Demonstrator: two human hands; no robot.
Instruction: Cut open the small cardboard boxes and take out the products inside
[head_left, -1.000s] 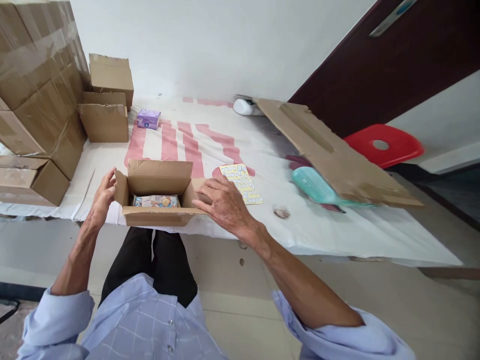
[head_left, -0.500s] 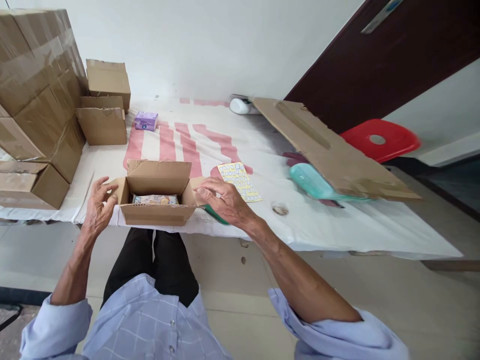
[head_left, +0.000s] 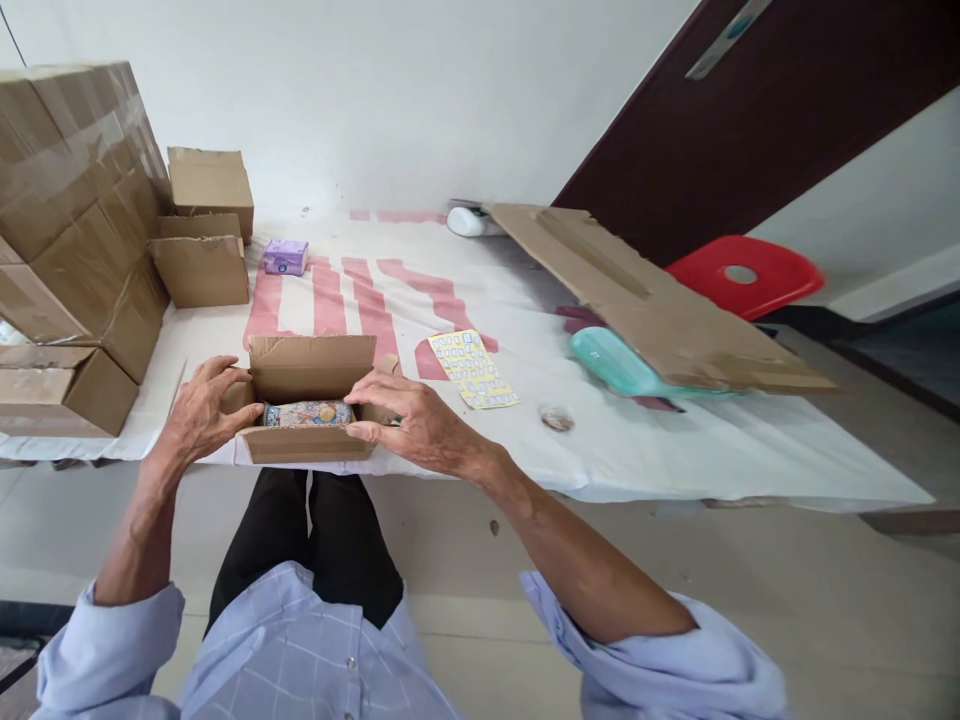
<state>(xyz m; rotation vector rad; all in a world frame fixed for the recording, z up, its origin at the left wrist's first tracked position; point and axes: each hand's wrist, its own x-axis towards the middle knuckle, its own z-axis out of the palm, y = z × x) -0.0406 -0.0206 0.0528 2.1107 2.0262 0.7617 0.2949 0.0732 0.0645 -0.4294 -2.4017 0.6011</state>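
An open cardboard box (head_left: 311,445) stands at the table's near edge, its long flaps raised. Inside lies a packet with a colourful printed pattern (head_left: 304,413); its ends are partly covered by my fingers. At the box's left end is my left hand (head_left: 201,412), its fingers and thumb apart, the thumb reaching over the rim beside the packet. My right hand (head_left: 409,420) lies across the right end with thumb and fingers spread, fingertips at the packet's right side. Whether the fingers press on the packet or only on the box ends, I cannot make out.
Taped cartons (head_left: 90,210) are stacked at the left, beside smaller open boxes (head_left: 202,270). A purple pack (head_left: 286,257) and a yellow sticker sheet (head_left: 476,370) lie on the white cloth (head_left: 510,300). Rightward are a tape dispenser (head_left: 611,362), a cardboard sheet (head_left: 637,290) and a red stool (head_left: 750,280).
Both hands have moved inward from the box's side flaps, and the fingers now reach over its ends beside the packet. The view has shifted slightly.
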